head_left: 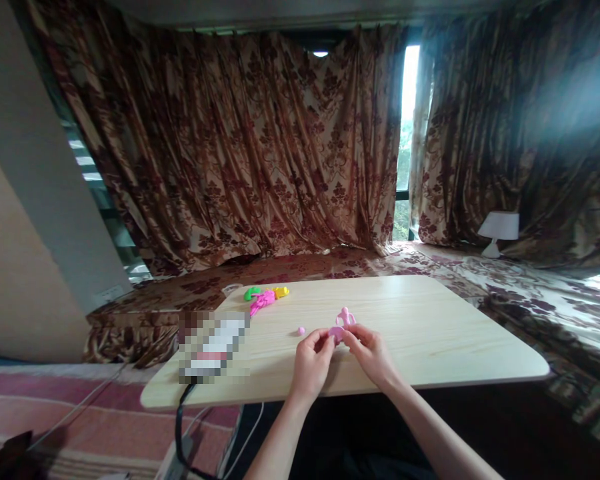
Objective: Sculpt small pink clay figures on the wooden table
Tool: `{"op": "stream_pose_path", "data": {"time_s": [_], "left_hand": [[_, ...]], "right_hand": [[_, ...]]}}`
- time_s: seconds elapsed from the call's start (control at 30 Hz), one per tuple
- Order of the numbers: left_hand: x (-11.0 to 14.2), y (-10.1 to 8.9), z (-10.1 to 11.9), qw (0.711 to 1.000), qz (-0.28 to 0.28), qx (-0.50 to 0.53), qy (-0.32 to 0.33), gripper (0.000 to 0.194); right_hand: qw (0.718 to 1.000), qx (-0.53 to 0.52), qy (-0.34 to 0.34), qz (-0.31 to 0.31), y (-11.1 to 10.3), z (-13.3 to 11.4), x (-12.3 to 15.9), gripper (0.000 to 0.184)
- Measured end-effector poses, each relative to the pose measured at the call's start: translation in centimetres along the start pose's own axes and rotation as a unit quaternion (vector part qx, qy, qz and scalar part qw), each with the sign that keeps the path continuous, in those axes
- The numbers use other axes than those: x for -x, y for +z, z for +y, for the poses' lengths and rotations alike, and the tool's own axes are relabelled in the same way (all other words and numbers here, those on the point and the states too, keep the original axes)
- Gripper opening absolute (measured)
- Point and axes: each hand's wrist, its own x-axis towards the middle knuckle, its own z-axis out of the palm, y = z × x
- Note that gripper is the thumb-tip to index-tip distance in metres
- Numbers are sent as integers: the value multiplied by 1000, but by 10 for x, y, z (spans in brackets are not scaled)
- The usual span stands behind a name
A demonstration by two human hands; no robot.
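My left hand [311, 362] and my right hand [371, 351] meet over the near middle of a pale wooden table [430, 333]. Between their pinched fingertips they hold a small flat piece of pink clay [336, 333]. Just behind it, a small pink clay figure [345, 317] stands on the table. A tiny pink ball [301, 330] lies to the left of my left hand. Farther back left lies a heap of green, pink and yellow clay pieces [265, 296].
A blurred-out box-like object [214, 347] sits at the table's left front, with cables [183, 427] hanging below the edge. Patterned brown curtains [260, 147] hang behind. A white lamp [497, 231] stands at the right on a patterned cover. A striped pink blanket [65, 413] lies at the left.
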Motion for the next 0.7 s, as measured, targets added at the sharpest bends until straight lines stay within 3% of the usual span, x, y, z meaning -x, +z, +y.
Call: {"op": "stream_pose_path", "data": {"time_s": [0.27, 0.7], "left_hand": [[3, 2, 0, 1000, -26, -2, -3, 21], [4, 2, -3, 1000, 4, -3, 1, 16]], "right_hand": [[1000, -19, -16, 16, 3, 7, 0, 17], [999, 16, -32, 11, 3, 8, 2, 14]]}}
